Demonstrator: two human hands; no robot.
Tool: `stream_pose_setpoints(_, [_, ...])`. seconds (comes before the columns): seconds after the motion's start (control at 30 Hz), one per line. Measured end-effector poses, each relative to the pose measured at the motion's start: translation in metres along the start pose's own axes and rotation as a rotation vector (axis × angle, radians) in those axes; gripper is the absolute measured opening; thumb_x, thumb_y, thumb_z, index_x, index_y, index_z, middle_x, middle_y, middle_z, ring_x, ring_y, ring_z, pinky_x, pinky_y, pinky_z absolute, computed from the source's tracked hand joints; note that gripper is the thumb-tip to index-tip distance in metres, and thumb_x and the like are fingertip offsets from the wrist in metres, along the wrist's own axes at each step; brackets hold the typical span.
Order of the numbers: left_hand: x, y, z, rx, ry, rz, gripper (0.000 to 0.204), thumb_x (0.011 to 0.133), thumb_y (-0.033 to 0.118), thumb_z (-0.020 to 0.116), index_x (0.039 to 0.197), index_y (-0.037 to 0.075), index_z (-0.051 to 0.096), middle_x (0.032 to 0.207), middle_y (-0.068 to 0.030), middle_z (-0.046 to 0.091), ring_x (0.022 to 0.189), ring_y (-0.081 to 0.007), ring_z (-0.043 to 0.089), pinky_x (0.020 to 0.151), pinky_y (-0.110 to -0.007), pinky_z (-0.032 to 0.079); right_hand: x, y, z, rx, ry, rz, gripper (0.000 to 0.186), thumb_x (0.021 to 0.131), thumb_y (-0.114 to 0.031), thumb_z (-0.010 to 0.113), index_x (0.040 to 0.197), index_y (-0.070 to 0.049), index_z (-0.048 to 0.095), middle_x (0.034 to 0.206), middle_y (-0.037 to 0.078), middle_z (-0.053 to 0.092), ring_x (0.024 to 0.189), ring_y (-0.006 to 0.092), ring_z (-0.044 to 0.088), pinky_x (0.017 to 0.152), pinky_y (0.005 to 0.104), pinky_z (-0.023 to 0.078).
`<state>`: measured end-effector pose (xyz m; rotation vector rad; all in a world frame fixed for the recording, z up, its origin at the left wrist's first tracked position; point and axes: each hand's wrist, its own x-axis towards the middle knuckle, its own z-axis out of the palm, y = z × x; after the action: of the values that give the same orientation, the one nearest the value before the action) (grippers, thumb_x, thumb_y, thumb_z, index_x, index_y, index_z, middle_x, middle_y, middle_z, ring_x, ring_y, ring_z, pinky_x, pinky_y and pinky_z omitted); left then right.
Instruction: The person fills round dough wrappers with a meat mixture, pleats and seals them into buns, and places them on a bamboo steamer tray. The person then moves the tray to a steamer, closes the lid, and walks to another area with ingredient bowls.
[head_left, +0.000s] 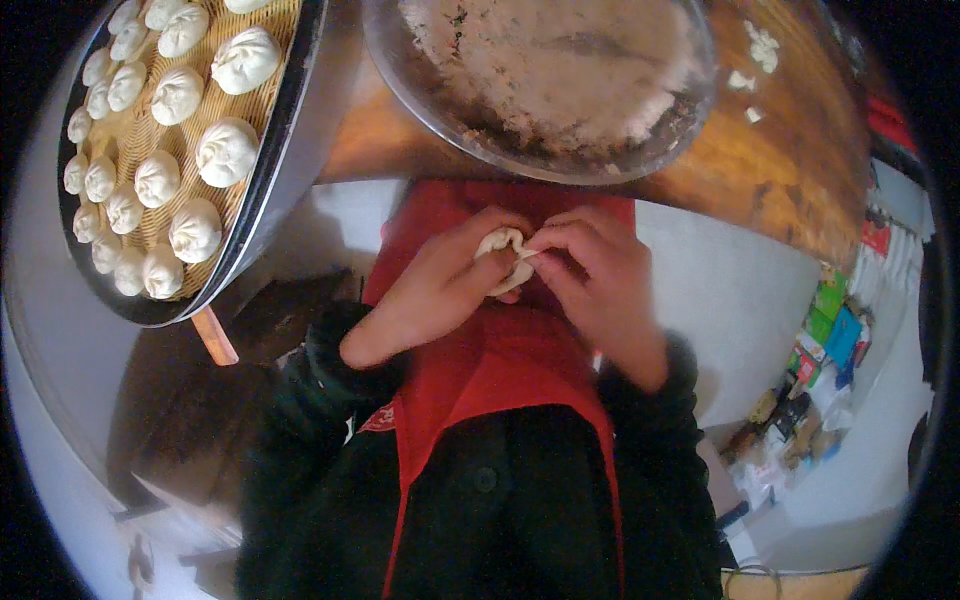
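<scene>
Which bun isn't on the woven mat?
The dough bun held in the left hand and pinched by the right hand, before the red apron; the other visible buns sit on the mat.

At centre, a dough wrapper (pixel 497 238) is held by the left hand (pixel 445 285), its edge apparently pinched by the right hand (pixel 605 275); upper left, pleated buns (pixel 227 152) are spread on woven matting (pixel 132 155).

I can read no text, number or sign from here. On the left edge of my red apron (pixel 490 370) there is a small patch of pale print (pixel 380 418), too blurred to make out. Well to the right of the apron, the green package (pixel 828 295) and the blue package (pixel 845 333) are too small and soft for me to read.
</scene>
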<state>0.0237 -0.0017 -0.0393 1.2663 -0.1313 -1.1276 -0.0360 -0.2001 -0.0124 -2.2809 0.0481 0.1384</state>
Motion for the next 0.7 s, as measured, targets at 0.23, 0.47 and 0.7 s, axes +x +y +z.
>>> stream_pose_setpoints(0.23, [0.009,0.007,-0.012,0.335,-0.04,0.152,0.032,0.103,0.012,0.056,0.134,0.003,0.054,0.113,-0.01,0.064,0.104,-0.0183,0.064,0.093,-0.032,0.051,0.005,0.001,0.002,-0.041,-0.011,-0.005,0.014,0.085,-0.015,0.075,0.096,-0.01,0.071,0.098,0.008,0.071,0.092,0.0298,0.069,0.08,0.0405,0.058])
stream_pose_setpoints(0.47, [0.0,-0.017,0.009,-0.029,0.185,0.117,0.033,0.102,0.01,0.055,0.134,0.002,0.054,0.111,-0.014,0.064,0.106,-0.0186,0.063,0.095,-0.031,0.049,0.006,0.001,0.005,0.042,0.027,0.092,0.016,0.082,-0.008,0.077,0.098,-0.008,0.071,0.101,0.011,0.071,0.091,0.0293,0.07,0.08,0.038,0.057])
stream_pose_setpoints(0.7, [-0.001,-0.003,-0.002,0.165,0.066,0.069,0.024,0.101,0.01,0.05,0.124,0.003,0.057,0.094,-0.0102,0.066,0.083,-0.0176,0.065,0.075,-0.032,0.053,0.007,-0.002,0.007,0.012,0.082,-0.054,0.022,0.081,-0.005,0.078,0.102,-0.008,0.071,0.102,0.012,0.071,0.092,0.0304,0.07,0.08,0.0375,0.057])
